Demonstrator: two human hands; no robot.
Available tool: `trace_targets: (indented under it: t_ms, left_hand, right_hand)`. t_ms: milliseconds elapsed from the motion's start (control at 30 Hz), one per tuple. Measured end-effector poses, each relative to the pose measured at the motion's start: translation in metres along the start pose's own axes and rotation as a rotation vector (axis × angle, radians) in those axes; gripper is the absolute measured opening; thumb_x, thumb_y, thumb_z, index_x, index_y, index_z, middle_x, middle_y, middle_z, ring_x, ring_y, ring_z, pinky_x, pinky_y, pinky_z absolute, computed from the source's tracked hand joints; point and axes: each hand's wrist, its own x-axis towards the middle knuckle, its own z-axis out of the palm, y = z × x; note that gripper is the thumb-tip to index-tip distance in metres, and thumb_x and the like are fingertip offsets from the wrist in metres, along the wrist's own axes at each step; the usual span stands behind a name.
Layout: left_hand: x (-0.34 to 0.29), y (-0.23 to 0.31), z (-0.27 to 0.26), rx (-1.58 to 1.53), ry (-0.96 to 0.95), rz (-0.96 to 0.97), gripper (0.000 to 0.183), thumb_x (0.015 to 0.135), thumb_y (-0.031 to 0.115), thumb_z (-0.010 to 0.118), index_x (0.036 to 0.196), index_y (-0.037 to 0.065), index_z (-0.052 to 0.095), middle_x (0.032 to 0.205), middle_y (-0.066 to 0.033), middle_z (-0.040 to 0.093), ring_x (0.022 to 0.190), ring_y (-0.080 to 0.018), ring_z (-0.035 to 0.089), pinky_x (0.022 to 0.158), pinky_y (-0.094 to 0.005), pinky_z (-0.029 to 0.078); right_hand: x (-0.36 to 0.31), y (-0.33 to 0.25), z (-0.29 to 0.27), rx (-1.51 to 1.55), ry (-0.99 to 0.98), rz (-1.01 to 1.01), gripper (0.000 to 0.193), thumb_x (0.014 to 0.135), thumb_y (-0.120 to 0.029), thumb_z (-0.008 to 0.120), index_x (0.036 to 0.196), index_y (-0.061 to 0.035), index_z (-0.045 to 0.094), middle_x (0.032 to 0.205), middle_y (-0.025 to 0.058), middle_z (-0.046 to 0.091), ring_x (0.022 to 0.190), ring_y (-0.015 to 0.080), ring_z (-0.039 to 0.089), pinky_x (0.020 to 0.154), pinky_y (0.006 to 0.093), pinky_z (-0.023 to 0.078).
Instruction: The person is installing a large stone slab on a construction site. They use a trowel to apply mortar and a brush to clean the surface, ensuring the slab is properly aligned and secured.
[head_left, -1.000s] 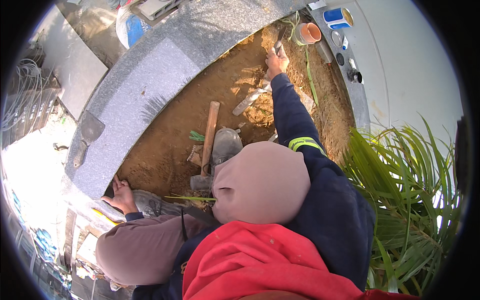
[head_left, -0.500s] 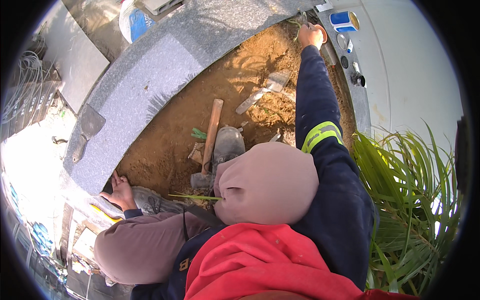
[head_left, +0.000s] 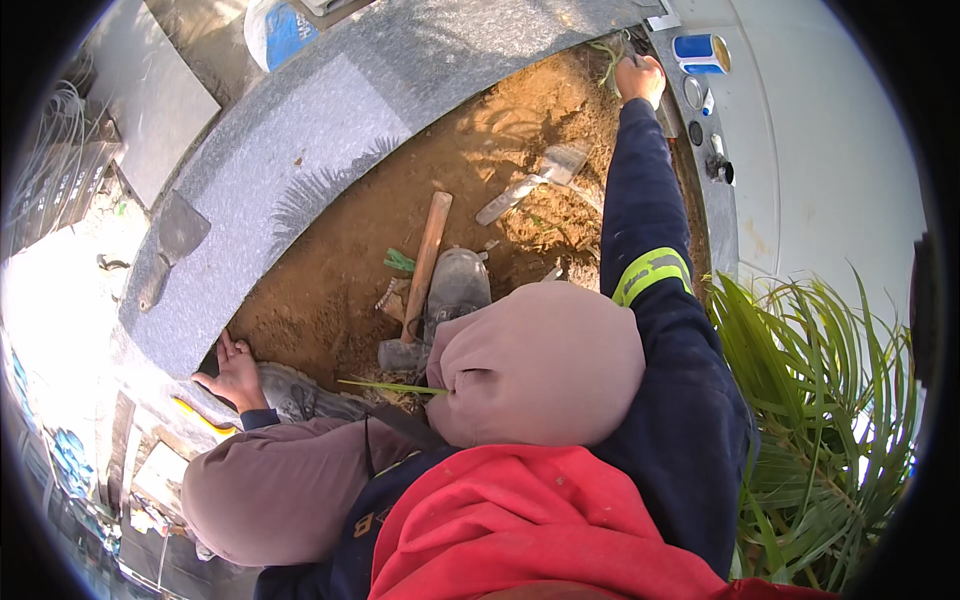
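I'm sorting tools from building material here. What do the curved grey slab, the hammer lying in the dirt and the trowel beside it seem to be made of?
The curved slab looks like polished granite: speckled grey with a smooth sheen. The hammer seems to have a bare wooden handle, pale brown, and a dull grey head, probably steel. The trowel looks like flat metal, grey and smeared with mortar or dirt; its handle material is unclear.

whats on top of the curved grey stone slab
A flat metal trowel lies on the grey stone slab, near its left end. The left hand presses against the slab's lower edge. Whatever is beneath the slab is covered and cannot be seen.
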Motion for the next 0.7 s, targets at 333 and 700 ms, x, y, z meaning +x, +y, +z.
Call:
trace_targets:
  t_ms: [333, 700]
  left_hand:
    - [-0.004, -0.003, 0.007, 0.017, 0.034, 0.022, 0.123, 0.078, 0.088, 0.049, 0.147, -0.011, 0.022, 0.152, -0.0289, 0.037, 0.099, -0.0248, 0.05, 0.085, -0.036, 0.04]
    - [0.004, -0.009, 0.008, 0.001, 0.005, -0.013, 0.12, 0.08, 0.086, 0.047, 0.149, -0.008, 0.02, 0.151, -0.0294, 0.038, 0.11, -0.0273, 0.051, 0.085, -0.0362, 0.039]
  right_hand:
    - [0.0, 0.006, 0.008, 0.049, 0.119, -0.066, 0.046, 0.09, -0.035, 0.049, 0.124, -0.0124, 0.07, 0.122, 0.022, 0.067, 0.119, 0.0434, 0.055, 0.102, 0.051, 0.045]
    - [0.008, 0.028, 0.01, 0.042, 0.121, -0.005, 0.048, 0.089, -0.038, 0.055, 0.108, 0.0034, 0.07, 0.11, 0.0307, 0.067, 0.112, 0.0463, 0.06, 0.098, 0.0516, 0.048]
